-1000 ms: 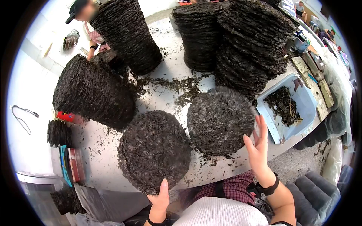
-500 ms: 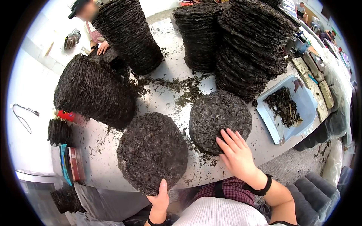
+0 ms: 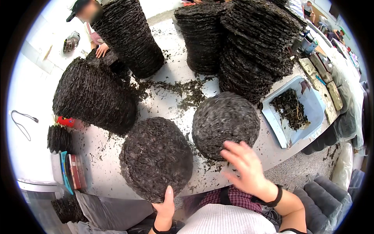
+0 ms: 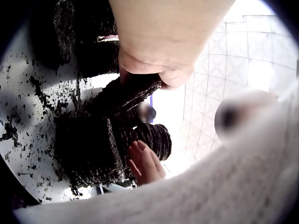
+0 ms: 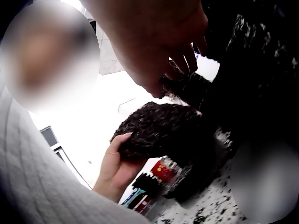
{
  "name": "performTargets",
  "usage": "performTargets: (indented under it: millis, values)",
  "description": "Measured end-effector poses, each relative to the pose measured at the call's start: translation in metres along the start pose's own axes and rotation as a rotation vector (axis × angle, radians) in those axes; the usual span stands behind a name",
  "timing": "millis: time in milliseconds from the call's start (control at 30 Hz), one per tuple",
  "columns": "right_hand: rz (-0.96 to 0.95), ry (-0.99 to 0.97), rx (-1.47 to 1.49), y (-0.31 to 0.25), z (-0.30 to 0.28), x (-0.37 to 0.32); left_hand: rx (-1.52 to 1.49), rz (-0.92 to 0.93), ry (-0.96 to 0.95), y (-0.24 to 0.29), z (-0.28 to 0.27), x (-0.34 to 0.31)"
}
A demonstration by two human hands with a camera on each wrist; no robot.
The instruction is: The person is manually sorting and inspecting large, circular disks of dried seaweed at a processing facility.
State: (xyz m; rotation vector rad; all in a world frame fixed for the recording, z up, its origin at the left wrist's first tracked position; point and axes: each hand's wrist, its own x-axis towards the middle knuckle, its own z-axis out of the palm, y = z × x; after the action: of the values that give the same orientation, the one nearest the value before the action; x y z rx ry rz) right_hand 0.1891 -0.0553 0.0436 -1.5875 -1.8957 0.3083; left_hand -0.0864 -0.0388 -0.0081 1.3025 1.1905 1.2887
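My left hand (image 3: 164, 204) grips the near edge of a round, dark seaweed-like disc (image 3: 156, 158), thumb on top and fingers underneath. In the right wrist view the same hand (image 5: 117, 170) pinches that disc (image 5: 156, 126). To its right lies a second round dark stack (image 3: 226, 124), its top streaked with blur. Over its near edge is my right hand (image 3: 247, 167), fingers spread and holding nothing; whether they touch it I cannot tell. The left wrist view shows my right hand (image 4: 147, 163) beside layered dark stacks (image 4: 88, 149).
Tall dark stacks (image 3: 126, 37) (image 3: 95, 95) (image 3: 202, 39) (image 3: 259, 43) stand at the left and back. A blue tray (image 3: 314, 105) with dark scraps is at the right. Loose flakes (image 3: 187, 93) litter the white table (image 3: 105, 171). Another person's hand (image 3: 102, 50) rests at the back left.
My right hand moved from the right side of the second stack onto its near part, then slightly back toward me. The left hand keeps its grip, nearly still.
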Motion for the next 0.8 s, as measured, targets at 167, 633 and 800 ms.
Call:
performTargets:
  millis: [167,633,800]
  values:
    - [-0.071,-0.206,0.512,-0.04,0.032,0.014,-0.214,-0.047,-0.303,0.013,0.014,-0.01]
    - [0.533,0.621,0.781,0.03,0.011,-0.015,-0.341,-0.195,0.137,0.009,0.015,0.007]
    - [0.56,0.606,0.57,0.041,0.009,-0.033,-0.039,0.392,-0.14,0.009,0.068,0.045]
